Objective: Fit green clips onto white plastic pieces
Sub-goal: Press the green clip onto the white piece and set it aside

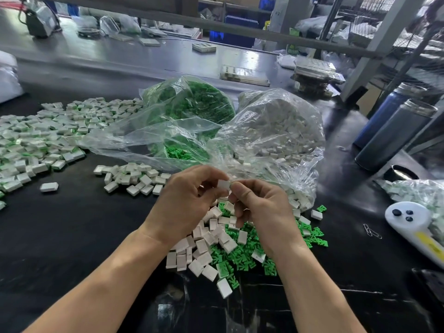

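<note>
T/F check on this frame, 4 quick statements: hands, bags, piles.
1. Both hands pinch one white piece between them. True; left hand, right hand.
2. The green clips bag sits left of the white pieces bag. True.
3. The loose pile under the hands holds only white pieces. False: green clips are mixed in.
4. The two dark bottles stand at the left. False: they are at the right.

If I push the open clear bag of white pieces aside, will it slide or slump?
Probably slump: the clear bag of white pieces is thin, crinkled film, so it looks floppy. Its mouth gapes toward the hands, with white pieces already lying loose at its edge, so more may spill. Packed full, it is likely heavy.
</note>
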`<state>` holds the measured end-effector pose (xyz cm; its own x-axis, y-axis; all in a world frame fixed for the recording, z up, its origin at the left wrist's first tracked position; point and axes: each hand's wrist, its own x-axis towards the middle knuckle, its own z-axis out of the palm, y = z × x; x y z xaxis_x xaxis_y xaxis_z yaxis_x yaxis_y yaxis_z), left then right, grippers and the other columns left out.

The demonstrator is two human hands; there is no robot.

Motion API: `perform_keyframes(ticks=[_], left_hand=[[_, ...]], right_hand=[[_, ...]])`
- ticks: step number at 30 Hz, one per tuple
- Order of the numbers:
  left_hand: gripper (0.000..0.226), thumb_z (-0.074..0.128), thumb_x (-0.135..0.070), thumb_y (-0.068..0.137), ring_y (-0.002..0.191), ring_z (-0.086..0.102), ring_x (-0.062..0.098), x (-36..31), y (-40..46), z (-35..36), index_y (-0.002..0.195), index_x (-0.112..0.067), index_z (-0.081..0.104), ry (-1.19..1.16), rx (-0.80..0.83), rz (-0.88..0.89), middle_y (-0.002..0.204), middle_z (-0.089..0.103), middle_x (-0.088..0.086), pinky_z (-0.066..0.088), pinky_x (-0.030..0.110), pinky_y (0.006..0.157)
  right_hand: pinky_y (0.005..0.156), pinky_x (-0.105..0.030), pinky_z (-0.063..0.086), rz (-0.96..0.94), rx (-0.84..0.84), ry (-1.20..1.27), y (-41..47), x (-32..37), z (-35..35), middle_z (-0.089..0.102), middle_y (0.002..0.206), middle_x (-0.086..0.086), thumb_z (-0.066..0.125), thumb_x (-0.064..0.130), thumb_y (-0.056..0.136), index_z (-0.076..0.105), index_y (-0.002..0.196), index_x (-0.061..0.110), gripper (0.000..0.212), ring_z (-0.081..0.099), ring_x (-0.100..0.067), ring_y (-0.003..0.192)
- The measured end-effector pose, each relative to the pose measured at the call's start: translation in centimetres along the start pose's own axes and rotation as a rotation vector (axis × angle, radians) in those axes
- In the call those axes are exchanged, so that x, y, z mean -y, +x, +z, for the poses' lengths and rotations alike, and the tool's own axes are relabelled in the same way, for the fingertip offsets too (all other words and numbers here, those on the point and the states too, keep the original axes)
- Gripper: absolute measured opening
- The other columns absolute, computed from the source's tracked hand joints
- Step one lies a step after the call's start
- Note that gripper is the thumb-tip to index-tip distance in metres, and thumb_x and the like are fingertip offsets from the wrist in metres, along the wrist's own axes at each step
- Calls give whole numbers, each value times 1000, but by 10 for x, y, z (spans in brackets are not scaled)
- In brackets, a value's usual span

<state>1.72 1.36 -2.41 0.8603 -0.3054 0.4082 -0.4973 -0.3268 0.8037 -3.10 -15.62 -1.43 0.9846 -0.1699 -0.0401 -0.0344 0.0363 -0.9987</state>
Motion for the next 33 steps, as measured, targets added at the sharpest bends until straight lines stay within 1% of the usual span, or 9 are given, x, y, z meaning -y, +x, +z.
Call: perform_keyframes(ticks=[5,8,12,16,18,24,27,30,33], left_hand=[[27,84,-13,84,87,70,11,-2,0,0,97,-34,73,28,-3,35,94,68,-16,58,22,74],[30,84,-9,84,85,72,9,-1,-1,3,96,-34,74,-13,-29,37,91,71,-15,57,19,73],[23,83,-5,84,82,74,10,-1,-2,8,95,-24,76,-61,-59,37,87,74,-12,61,26,73],[24,82,-2,85,79,74,7,-1,-4,11,94,-23,75,-68,-94,46,84,74,-13,61,25,70],[24,81,-1,85,79,75,7,-1,-5,12,94,-23,75,-74,-94,39,84,75,-12,63,29,71],[20,79,-4,88,84,74,15,1,-2,6,96,-22,76,-123,94,38,88,76,-11,62,37,75],[20,78,-5,88,86,74,20,2,-2,5,97,-23,76,-166,129,32,90,76,-9,62,40,77],[21,79,-8,88,84,73,17,1,-3,8,97,-28,76,-203,82,-1,89,76,-9,59,33,76],[19,82,-17,87,83,73,15,0,-4,12,102,-27,78,-201,2,-44,90,76,-11,62,37,77]], right_hand=[[45,-27,49,98,118,98,1,3,-5,68,75,-9,73,15,95,79,80,13,17,56,-16,56],[44,-26,49,121,119,145,1,2,-6,67,73,-10,73,12,94,77,80,10,15,56,-16,55],[45,-26,50,128,102,177,-1,3,-5,66,72,-11,72,10,95,74,84,6,12,56,-16,55],[46,-26,51,131,99,191,-2,4,-4,66,73,-12,72,10,94,72,84,4,11,57,-16,55],[46,-26,51,138,101,200,-2,4,-4,66,74,-13,74,10,92,73,84,3,10,57,-16,55],[43,-25,48,148,153,113,0,4,-15,66,69,-12,78,12,85,78,77,10,8,55,-16,51],[42,-24,47,154,197,104,2,5,-21,67,69,-13,81,17,78,79,79,8,9,55,-15,49],[43,-25,48,125,188,119,4,3,-21,69,71,-13,80,20,79,80,80,8,12,56,-15,51],[46,-27,50,77,155,131,4,3,-18,72,76,-13,77,26,83,81,83,9,17,57,-16,54]])
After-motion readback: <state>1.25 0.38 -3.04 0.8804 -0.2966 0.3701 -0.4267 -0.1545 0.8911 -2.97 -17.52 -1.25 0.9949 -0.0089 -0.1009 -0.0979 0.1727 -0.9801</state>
